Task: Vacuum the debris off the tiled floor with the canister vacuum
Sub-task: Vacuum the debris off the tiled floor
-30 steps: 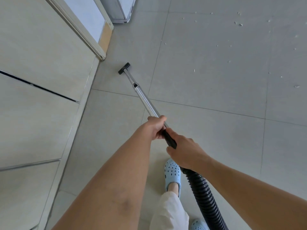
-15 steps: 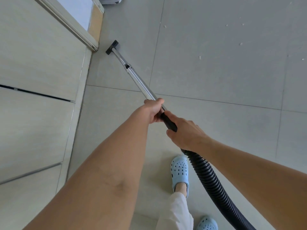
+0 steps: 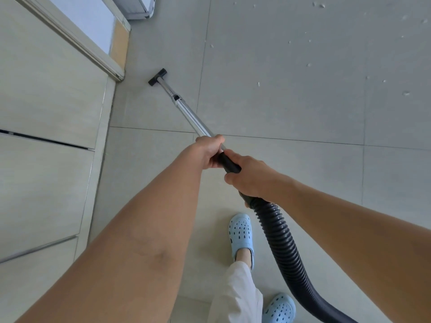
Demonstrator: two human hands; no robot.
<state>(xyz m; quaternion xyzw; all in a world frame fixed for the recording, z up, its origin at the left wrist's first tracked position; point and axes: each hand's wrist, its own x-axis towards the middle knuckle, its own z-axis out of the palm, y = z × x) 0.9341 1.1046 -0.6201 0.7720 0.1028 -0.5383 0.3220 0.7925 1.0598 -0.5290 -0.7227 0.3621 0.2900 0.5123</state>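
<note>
We work the vacuum nozzle (image 3: 158, 77) along the wall edge of the tiled floor (image 3: 291, 108), both hands on the wand.

Our left hand (image 3: 208, 152) is clenched round the lower end of the metal wand (image 3: 190, 114), and our right hand (image 3: 250, 177) grasps the black handle (image 3: 229, 164) just behind it, where the ribbed hose (image 3: 283, 241) runs off toward five o'clock. That split grip, we judge, lets the front hand steer while the rear one pushes. The nozzle sits flat at eleven o'clock, near the door frame (image 3: 112, 66). White debris (image 3: 258, 84) lies scattered from one to two o'clock, well apart from the nozzle and not yet collected. The canister itself is out of view.
</note>
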